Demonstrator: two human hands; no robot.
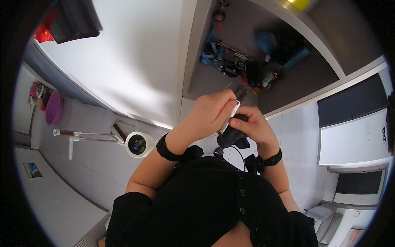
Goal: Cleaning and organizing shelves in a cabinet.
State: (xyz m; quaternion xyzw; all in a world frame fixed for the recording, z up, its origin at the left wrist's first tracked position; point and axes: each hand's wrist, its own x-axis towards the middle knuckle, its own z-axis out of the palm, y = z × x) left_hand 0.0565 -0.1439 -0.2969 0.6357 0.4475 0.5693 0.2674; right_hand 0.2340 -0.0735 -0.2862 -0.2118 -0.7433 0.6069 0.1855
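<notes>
Both hands meet in front of my chest, before an open cabinet shelf. My left hand point(211, 111) grips a narrow white strip-like object point(230, 118), which runs slantwise between the two hands and has a small round metal spot near its lower end. My right hand point(253, 125) pinches a dark grey cloth-like item point(230, 136) just beside the strip. Whether the strip and the dark item are joined cannot be told. Beneath the dark item a black and blue thing point(242, 143) shows in part. A thin brown frame-like piece point(240, 92) lies just beyond the fingers.
The shelf point(197, 83) holds cords, thin sticks, keyrings and a blue cap point(266, 42). A white bin point(149, 145) and a long-handled dustpan point(121, 131) stand on the tiled floor at left, with a purple basin point(55, 108) farther off. White cabinet doors point(348, 139) are at right.
</notes>
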